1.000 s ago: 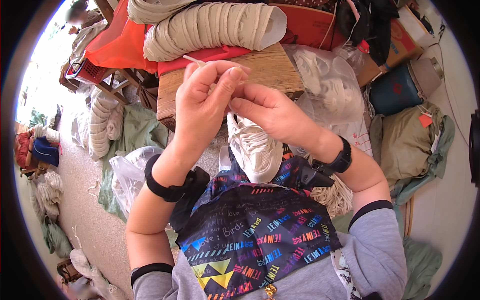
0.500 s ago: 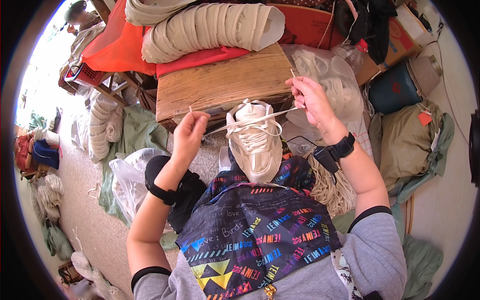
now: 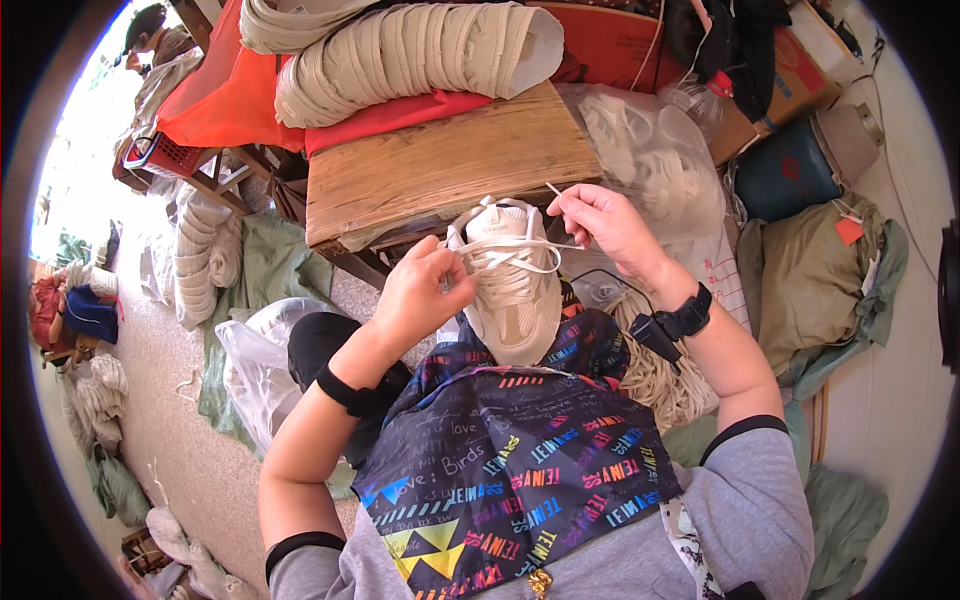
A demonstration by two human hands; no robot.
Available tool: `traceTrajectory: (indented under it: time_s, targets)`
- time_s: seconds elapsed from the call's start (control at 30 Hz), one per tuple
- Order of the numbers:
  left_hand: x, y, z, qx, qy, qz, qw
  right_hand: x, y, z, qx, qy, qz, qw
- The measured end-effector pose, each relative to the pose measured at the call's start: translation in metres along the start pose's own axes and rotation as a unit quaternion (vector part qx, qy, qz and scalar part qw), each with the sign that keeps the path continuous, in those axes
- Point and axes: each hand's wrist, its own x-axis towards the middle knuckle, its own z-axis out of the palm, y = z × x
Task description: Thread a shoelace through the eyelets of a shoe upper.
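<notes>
A cream lace-up sneaker [image 3: 512, 318] rests upright between my knees on the dark patterned apron [image 3: 520, 470], its toe pointing toward me. White shoelace [image 3: 510, 242] zigzags up its front and crosses over the tongue. My right hand [image 3: 604, 226], right of the collar, pinches one lace end, whose tip sticks up past the fingers. Beside the shoe's left edge, my left hand [image 3: 430, 285] is closed with curled fingers; the other lace strand runs to it, though the fingers cover the grip itself.
Just beyond the shoe stands a wooden bench [image 3: 440, 160] bearing a row of nested beige shoe uppers [image 3: 410, 65]. Clear plastic bags of shoe parts [image 3: 650, 150] lie right of it. A bundle of loose laces [image 3: 665, 375] hangs by my right knee. Far left, another person [image 3: 150, 40] appears.
Both hands have come in toward the shoe. The left moved right and down to its edge; the right moved down and left. The lace strands between them have slackened.
</notes>
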Motion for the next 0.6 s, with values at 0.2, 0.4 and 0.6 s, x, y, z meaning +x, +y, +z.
traceTrajectory:
  time_s: [0.2, 0.4, 0.6]
  targets:
    - [-0.007, -0.011, -0.008, -0.394, -0.051, -0.13, 0.908, 0.0, 0.003, -0.006, 0.071, 0.018, -0.009, 0.997]
    - [0.001, -0.008, 0.004, -0.455, 0.008, -0.094, 0.885, 0.006, 0.002, -0.023, 0.224, 0.123, -0.048, 0.966]
    - [-0.004, -0.027, 0.02, -0.373, 0.045, -0.129, 0.918, 0.004, -0.003, -0.033, 0.191, 0.143, -0.089, 0.967]
